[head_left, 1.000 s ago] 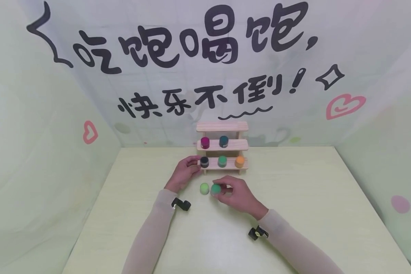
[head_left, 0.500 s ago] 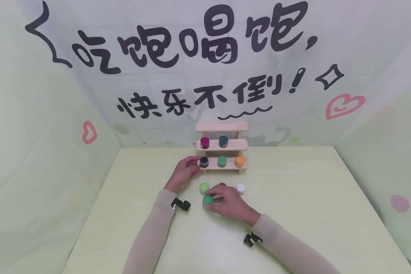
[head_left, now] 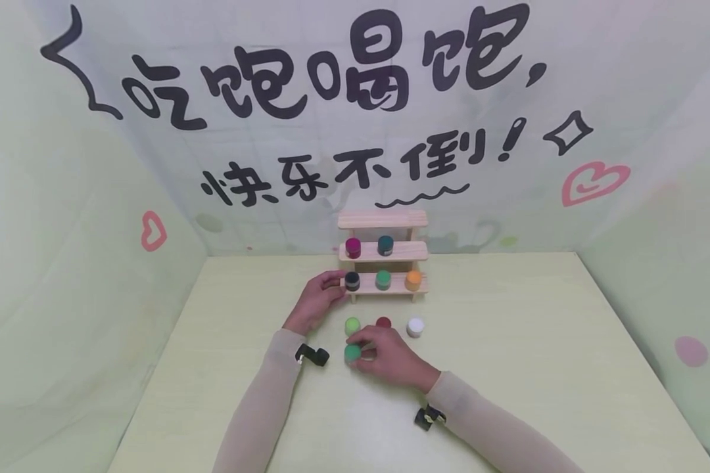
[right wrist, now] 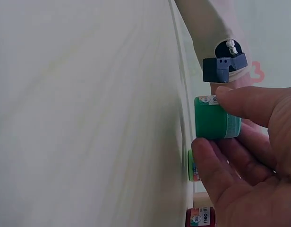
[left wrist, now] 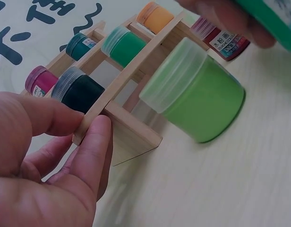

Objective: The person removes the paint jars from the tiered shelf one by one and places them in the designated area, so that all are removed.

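Left hand (head_left: 316,301) pinches the left end of the lowest shelf on the wooden rack (head_left: 382,220). Right hand (head_left: 399,358) pinches the green jar (head_left: 352,353) between thumb and fingers, lid up, just in front of the light green jar (head_left: 352,326); we can't tell if its base touches the table (head_left: 485,295). To do this well, we should hold it level by the walls so the base lands flat, then spread the fingers evenly, no flick. Our knuckles sit close to the red jar (head_left: 383,322); likely bump risk. Left stays light: tugging could topple the black jar (head_left: 352,281).
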Available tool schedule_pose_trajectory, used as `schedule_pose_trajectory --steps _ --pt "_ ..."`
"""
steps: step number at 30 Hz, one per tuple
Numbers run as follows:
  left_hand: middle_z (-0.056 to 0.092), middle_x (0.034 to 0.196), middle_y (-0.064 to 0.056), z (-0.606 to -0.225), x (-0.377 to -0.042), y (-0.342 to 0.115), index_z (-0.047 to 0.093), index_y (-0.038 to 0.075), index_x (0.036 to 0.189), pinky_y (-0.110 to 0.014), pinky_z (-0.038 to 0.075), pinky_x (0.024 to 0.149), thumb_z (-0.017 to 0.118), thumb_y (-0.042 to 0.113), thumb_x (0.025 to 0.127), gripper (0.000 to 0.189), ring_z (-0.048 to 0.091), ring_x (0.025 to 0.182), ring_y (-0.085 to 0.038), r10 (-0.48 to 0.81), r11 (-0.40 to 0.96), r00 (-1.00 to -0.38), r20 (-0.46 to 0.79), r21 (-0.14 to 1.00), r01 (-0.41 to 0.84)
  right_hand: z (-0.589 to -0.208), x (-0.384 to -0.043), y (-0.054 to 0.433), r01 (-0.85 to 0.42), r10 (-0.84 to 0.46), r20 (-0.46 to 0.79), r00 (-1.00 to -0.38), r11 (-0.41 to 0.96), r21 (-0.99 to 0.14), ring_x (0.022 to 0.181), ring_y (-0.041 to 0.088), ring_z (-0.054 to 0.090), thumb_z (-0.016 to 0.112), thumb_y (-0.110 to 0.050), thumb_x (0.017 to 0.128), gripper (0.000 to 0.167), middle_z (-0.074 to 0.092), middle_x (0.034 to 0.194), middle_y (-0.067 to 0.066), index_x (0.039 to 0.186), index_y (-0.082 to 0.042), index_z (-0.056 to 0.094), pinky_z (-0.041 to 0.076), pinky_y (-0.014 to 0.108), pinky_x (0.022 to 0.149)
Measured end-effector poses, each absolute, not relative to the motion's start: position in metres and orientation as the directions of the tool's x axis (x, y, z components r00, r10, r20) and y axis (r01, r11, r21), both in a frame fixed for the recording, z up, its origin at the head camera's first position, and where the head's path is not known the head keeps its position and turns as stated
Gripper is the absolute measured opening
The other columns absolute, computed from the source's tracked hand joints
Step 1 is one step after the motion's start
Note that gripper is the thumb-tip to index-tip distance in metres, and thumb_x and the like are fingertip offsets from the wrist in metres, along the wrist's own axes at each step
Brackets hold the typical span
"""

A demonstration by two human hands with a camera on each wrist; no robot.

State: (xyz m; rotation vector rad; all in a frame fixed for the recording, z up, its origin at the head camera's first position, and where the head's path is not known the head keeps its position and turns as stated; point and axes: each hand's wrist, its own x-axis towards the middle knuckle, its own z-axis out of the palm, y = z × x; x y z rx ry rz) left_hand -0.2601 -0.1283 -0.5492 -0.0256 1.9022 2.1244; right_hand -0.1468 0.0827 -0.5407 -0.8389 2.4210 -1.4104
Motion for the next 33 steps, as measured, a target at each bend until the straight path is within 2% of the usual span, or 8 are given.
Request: schedule_pose_trajectory --steps 6,13,24,29,33 --pt "0.065 0.122 -0.017 -0.551 -0.259 -0.127 0.061 0.002 0.141 -0.031 0.065 0.101 0.063 -0.009 0.095 0.046 0.07 0.107 -0.02 0.194 -0.086 -0.961 -0.198 0.972 -0.218 -0.544 -0.146 0.08 -0.348 -0.563 0.068 -0.824 0.408 -0.844 0.102 0.01 0.072 0.083 -0.006 0.089 0.031 0.073 0.114 -0.001 0.118 -0.01 0.075 0.066 0.021 0.09" --pt "0.065 0.121 -0.017 -0.549 -0.257 -0.127 0.062 0.003 0.14 -0.03 0.065 0.1 0.063 -0.009 0.095 0.046 0.07 0.106 -0.019 0.186 -0.088 -0.962 -0.2 0.972 -0.219 -0.542 -0.146 0.078 -0.342 -0.553 0.051 -0.832 0.437 -0.832 0.105 0.011 0.072 0.083 -0.007 0.089 0.033 0.072 0.115 -0.002 0.12 -0.009 0.075 0.064 0.022 0.096" --pt "0.065 0.122 -0.016 -0.548 -0.258 -0.127 0.063 0.003 0.14 -0.03 0.065 0.1 0.063 -0.009 0.095 0.046 0.07 0.106 -0.019 0.183 -0.094 -0.961 -0.208 0.969 -0.228 -0.543 -0.147 0.081 -0.351 -0.538 0.059 -0.841 0.459 -0.817 0.109 0.013 0.073 0.086 -0.012 0.088 0.036 0.074 0.119 -0.002 0.122 -0.011 0.074 0.063 0.02 0.098" --pt "0.066 0.123 -0.017 -0.548 -0.258 -0.127 0.062 0.003 0.14 -0.031 0.065 0.101 0.063 -0.009 0.095 0.047 0.07 0.107 -0.019 0.183 -0.09 -0.96 -0.21 0.969 -0.229 -0.536 -0.147 0.085 -0.322 -0.528 0.055 -0.848 0.429 -0.844 0.113 0.021 0.072 0.086 -0.013 0.089 0.038 0.075 0.122 0.006 0.124 -0.007 0.074 0.065 0.026 0.099" --pt "0.065 0.121 -0.015 -0.548 -0.259 -0.127 0.062 0.003 0.14 -0.031 0.065 0.101 0.062 -0.009 0.095 0.046 0.069 0.106 -0.019 0.188 -0.096 -0.959 -0.212 0.968 -0.233 -0.53 -0.15 0.089 -0.305 -0.517 0.061 -0.854 0.402 -0.863 0.113 0.022 0.072 0.085 -0.015 0.09 0.039 0.074 0.124 0.008 0.126 -0.006 0.073 0.065 0.028 0.098"
